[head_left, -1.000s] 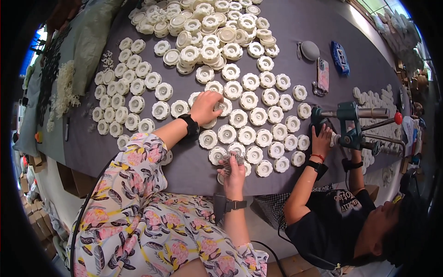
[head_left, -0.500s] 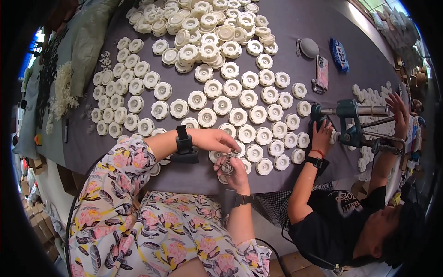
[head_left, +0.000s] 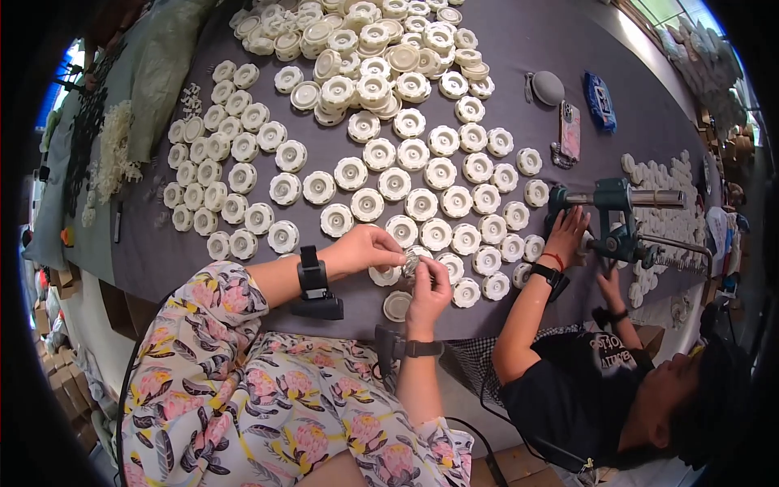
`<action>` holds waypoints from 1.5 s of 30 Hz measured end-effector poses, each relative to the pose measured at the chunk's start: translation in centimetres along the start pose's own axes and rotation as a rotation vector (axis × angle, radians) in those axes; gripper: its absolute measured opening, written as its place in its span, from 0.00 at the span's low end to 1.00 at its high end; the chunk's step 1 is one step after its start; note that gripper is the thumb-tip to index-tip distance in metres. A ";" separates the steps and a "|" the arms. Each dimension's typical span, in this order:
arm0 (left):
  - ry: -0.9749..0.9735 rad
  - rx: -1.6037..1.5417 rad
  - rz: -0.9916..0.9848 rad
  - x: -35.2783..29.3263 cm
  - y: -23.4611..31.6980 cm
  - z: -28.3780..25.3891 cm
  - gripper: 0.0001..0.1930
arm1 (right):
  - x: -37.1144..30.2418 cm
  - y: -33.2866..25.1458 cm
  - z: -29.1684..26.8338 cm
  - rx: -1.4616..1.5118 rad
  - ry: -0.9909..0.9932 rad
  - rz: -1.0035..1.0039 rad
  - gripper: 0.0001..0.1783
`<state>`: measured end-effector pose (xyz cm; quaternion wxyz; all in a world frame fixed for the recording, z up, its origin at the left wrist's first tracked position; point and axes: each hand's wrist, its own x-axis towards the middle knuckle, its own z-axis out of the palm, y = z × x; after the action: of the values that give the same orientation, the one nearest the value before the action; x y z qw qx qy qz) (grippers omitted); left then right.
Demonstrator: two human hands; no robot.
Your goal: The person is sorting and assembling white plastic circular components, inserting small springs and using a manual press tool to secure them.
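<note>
Several thin metal coil springs (head_left: 411,265), bunched together, sit between my two hands above the near part of the table. My left hand (head_left: 372,249) pinches their left side with thumb and fingertips. From the right, my right hand (head_left: 430,294) grips the same bunch, its fingers curled. How many springs there are cannot be made out. Right below my hands lie cream-white plastic knobs with scalloped rims, one of them a partly covered knob (head_left: 385,275). A plain-faced round piece (head_left: 397,306) rests near the table edge, beside my right hand.
Rows of knobs (head_left: 393,184) spread over the grey tabletop (head_left: 324,231), with a heap of them (head_left: 357,57) at the far side. To my right, a co-worker's hand (head_left: 565,235) is at a green hand press (head_left: 613,213). A phone (head_left: 570,134) and blue packet (head_left: 599,101) lie beyond.
The springs have come up out of my right palm and are now pinched between both hands' fingertips. My left hand has drawn back slightly left. The co-worker's far hand has dropped from the press lever.
</note>
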<state>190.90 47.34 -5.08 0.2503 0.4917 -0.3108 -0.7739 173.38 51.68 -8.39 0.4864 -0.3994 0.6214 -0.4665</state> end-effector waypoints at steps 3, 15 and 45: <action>0.049 -0.324 -0.224 0.3 -0.5 -1.5 0.13 | 1.1 -2.1 -1.1 0.408 0.048 0.259 0.10; 0.149 -0.165 -0.127 0.0 0.3 -0.1 0.14 | 0.6 -2.8 0.0 0.374 -0.028 0.313 0.17; 0.499 1.095 0.699 8.1 3.7 -8.5 0.16 | 1.0 -2.1 -0.5 0.436 -0.127 0.519 0.09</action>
<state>195.84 37.25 -10.05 0.2646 0.5814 -0.7297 -0.2439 172.79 50.34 -6.55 0.7005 -0.1428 0.5566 -0.4233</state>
